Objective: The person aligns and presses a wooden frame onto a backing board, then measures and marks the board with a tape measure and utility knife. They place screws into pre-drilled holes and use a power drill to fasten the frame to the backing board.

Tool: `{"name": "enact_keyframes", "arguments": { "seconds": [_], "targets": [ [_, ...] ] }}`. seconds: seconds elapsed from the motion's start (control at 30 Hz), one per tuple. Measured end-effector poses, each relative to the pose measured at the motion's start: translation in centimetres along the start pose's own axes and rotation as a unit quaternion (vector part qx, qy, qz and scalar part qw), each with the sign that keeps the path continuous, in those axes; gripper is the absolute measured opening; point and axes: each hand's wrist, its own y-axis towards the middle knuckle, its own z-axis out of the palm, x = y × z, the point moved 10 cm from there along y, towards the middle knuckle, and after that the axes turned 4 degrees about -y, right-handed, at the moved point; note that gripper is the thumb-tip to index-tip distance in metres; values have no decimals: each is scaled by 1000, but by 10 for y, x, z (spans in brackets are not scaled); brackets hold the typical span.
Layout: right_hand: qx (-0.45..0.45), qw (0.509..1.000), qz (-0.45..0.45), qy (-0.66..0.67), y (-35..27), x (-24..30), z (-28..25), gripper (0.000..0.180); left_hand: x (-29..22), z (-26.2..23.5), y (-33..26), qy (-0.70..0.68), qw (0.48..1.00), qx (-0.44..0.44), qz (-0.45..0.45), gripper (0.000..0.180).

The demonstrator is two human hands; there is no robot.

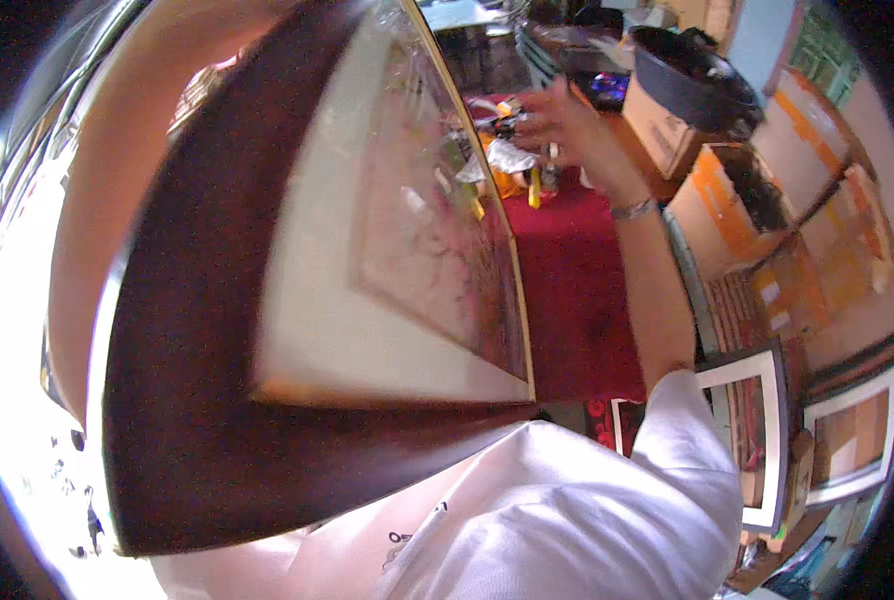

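Note:
A large framed picture (307,320) stands tilted close in front of me. It has a wide dark brown border (187,290), a cream mat and a thin gold edge on its right side; reflections blur the pinkish picture inside. My left arm (97,230) runs up along the left of the brown border, and its hand is hidden behind the frame. Beyond the gold edge, my right hand (557,130) is stretched out with its fingers apart, somewhat smeared. It is over small items on a red cloth (577,300), near a yellow-handled tool (535,188) and a crumpled white cloth or wrapper (510,158).
Cardboard boxes (737,210) with orange tape are stacked along the right. A dark round tub (692,80) rests on a carton at the back right. White-and-dark empty frames (767,440) lean at the lower right. Bright light washes out the far left.

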Motion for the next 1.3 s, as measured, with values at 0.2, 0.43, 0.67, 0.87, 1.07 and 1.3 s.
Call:
{"name": "enact_keyframes", "arguments": {
  "seconds": [0.2,0.43,0.67,0.87,1.07,1.3],
  "targets": [
    [7,981,-108,-163,-63,213,-55,69,-123,14,42,-262,961,84,22,26],
    [52,917,86,-386,-142,243,-112,55,-83,151,50,-583,810,-50,32,57],
    [-74,825,175,-532,-217,205,-274,63,1,669,-189,-708,531,141,-443,41],
    [-195,639,370,-645,-285,89,-456,78,-126,800,-274,-585,633,99,-498,57],
    [-178,685,419,-568,-366,47,-488,79,-167,791,-230,-391,642,209,-626,82],
    [-223,734,349,-539,-356,-12,-489,69,-104,825,-299,-529,512,72,-673,79]
  ]
}}
